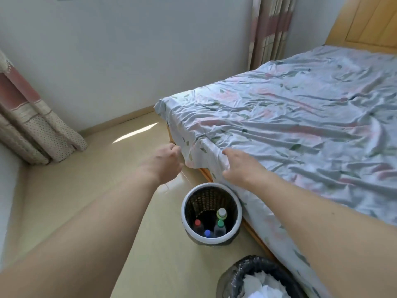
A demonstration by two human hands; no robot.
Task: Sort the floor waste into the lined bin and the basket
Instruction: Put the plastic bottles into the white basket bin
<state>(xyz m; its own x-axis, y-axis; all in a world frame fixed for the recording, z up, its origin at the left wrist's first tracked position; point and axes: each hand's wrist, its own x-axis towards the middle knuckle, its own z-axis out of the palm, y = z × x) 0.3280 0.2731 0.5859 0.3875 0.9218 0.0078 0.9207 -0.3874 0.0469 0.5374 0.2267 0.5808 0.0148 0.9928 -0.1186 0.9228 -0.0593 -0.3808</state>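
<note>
Floral bedsheet (279,117) edge held by both hands — left hand (165,162) fisted at bed corner, right hand (240,166) pinching overhang. Basket (211,214) with bottles (219,222) lies near, below hands; lined bin (257,278) nearer still, right hand closer.

Glossy smooth floor (64,201); crumpled cloth bedsheet (300,125); perforated plastic basket (211,214) at lower centre; shiny black liner in the bin (242,274); wooden headboard (369,22).
</note>
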